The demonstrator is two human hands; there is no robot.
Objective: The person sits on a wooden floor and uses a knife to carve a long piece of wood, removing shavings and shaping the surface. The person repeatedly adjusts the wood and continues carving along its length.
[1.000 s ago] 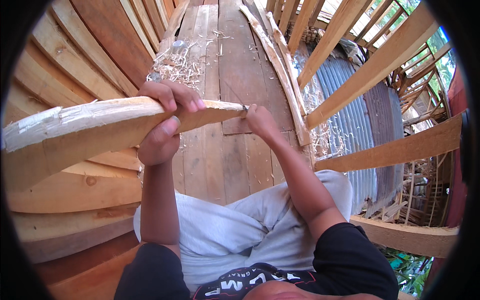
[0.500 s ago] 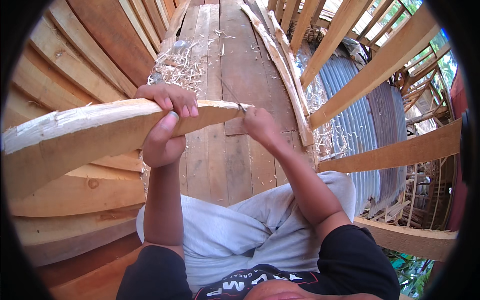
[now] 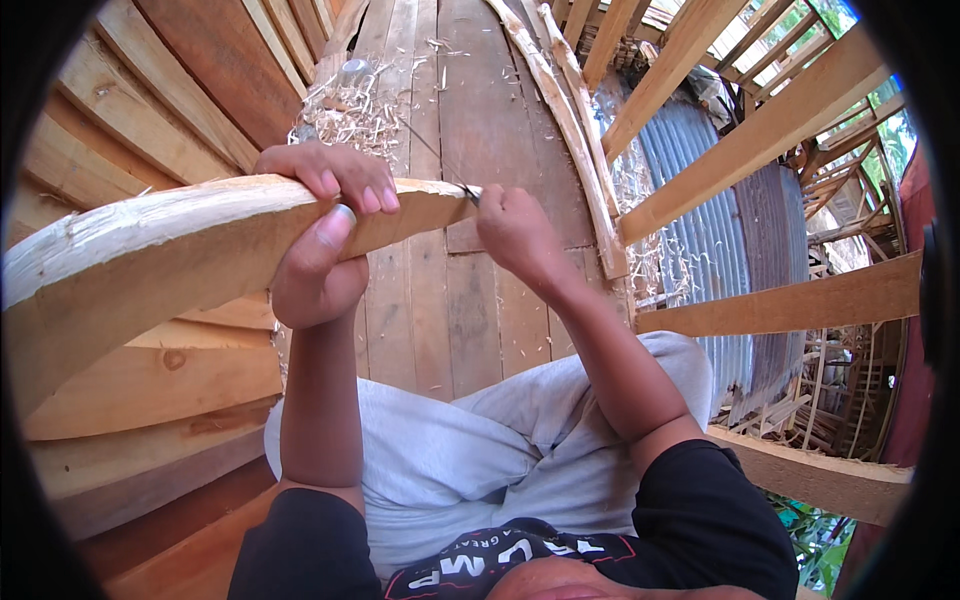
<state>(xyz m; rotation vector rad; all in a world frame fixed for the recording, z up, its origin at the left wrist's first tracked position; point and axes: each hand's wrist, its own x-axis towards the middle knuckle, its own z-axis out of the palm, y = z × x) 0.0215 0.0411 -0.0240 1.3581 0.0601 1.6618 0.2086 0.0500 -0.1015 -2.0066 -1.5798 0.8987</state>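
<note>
A long, pale wooden plank (image 3: 190,238) reaches in from the left edge and ends in front of me, its rough-hewn upper edge facing up. My left hand (image 3: 316,272) is clamped round it, fingers over the top and thumb against the near side. At the plank's tapered right end, my right hand (image 3: 515,232) is closed on a knife, whose handle is hidden in the fist. The thin dark knife blade (image 3: 436,152) points away and to the left, crossing the plank's top edge near the tip.
Curled wood shavings (image 3: 350,115) lie on the plank floor (image 3: 475,320) beyond my left hand. Two peeled poles (image 3: 560,120) lie along the floor's right side. Boards (image 3: 150,390) line the left. Slanted wooden beams (image 3: 770,125) and corrugated metal sheets (image 3: 690,200) are at right.
The plank's right end, the knife and my right hand have shifted slightly left and up in the picture. More of the blade shows now. My left hand keeps its grip.
</note>
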